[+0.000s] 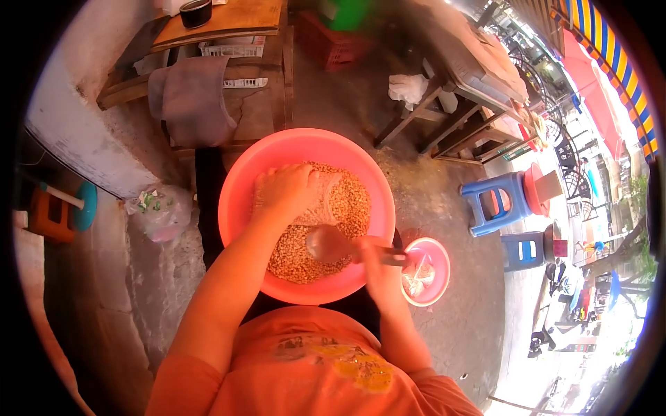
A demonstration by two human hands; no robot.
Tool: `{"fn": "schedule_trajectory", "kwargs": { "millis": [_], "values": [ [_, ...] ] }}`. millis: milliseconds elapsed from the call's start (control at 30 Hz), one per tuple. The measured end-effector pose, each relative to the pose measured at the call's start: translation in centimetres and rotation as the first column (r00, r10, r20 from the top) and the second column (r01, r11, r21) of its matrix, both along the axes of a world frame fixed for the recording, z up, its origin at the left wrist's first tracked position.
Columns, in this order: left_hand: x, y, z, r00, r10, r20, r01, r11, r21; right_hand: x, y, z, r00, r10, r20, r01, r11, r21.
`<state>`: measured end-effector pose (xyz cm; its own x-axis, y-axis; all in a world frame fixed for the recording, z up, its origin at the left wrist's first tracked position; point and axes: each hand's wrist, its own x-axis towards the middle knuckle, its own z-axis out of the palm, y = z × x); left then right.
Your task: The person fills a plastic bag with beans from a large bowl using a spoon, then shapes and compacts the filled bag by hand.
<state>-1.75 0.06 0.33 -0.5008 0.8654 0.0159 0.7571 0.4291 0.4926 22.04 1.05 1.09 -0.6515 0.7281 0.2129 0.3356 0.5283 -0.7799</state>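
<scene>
The spoon (329,245) and the far green object (349,13) are blurred

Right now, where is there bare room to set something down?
On the floor: one patch between the bucket and the blue stools, another between the basin and the right-hand table. The basin is crowded: grain, a bag, the left hand, and the spoon in the right hand.

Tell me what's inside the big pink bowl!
The big pink bowl holds tan grains and what looks like a clear bag, partly hidden by the left hand. Grains hide the bottom.
</scene>
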Motion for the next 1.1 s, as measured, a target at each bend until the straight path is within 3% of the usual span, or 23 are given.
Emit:
{"fn": "schedule_trajectory", "kwargs": {
  "millis": [100, 200, 333, 467, 567, 667, 700, 800, 900, 1100],
  "values": [
    [-0.5, 0.1, -1.1, 0.998, -0.002, -0.061, -0.001, 0.998, -0.056, -2.5, -1.5, 0.5, 0.986, 0.165, 0.000, -0.164, 0.975, -0.148],
    [-0.8, -0.1, -1.5, 0.997, 0.007, -0.077, -0.010, 0.999, -0.043, -3.0, -2.0, 0.6, 0.987, 0.162, 0.019, -0.139, 0.897, -0.419],
    [-1.1, 0.0, -0.8, 1.000, -0.006, -0.012, 0.005, 0.995, -0.098, -2.0, -1.0, 0.9, 0.977, -0.062, -0.203, -0.071, 0.803, -0.591],
    [-1.4, 0.2, 0.0, 0.999, -0.023, 0.043, 0.030, 0.985, -0.167, -0.4, 0.8, 1.7, 0.897, -0.275, -0.345, 0.018, 0.804, -0.594],
    [-1.6, 0.3, -0.9, 0.998, -0.031, 0.049, 0.036, 0.992, -0.123, 0.3, 1.7, 2.1, 0.780, -0.380, -0.497, 0.067, 0.841, -0.538],
    [-1.6, 0.3, -2.3, 1.000, -0.005, -0.022, 0.006, 1.000, 0.006, -0.4, 1.9, 2.6, 0.809, -0.432, -0.398, 0.306, 0.888, -0.343],
    [-1.6, 0.3, -2.1, 1.000, -0.006, -0.013, 0.006, 1.000, 0.004, -1.1, 1.7, 3.0, 0.869, -0.363, -0.336, 0.307, 0.928, -0.210],
    [-1.6, 0.2, -1.8, 1.000, -0.008, 0.003, 0.008, 1.000, 0.000, -2.2, 0.7, 1.6, 0.975, -0.206, -0.089, 0.179, 0.953, -0.244],
    [-1.7, 0.3, -2.2, 1.000, -0.015, 0.003, 0.015, 1.000, -0.010, -3.6, 0.1, 0.4, 0.981, -0.036, -0.191, 0.051, 0.996, 0.076],
    [-1.7, 0.2, -1.5, 0.999, -0.043, 0.028, 0.045, 0.996, -0.072, -4.1, 0.9, 1.5, 0.994, -0.047, -0.097, 0.075, 0.946, 0.314]
  ]
}}
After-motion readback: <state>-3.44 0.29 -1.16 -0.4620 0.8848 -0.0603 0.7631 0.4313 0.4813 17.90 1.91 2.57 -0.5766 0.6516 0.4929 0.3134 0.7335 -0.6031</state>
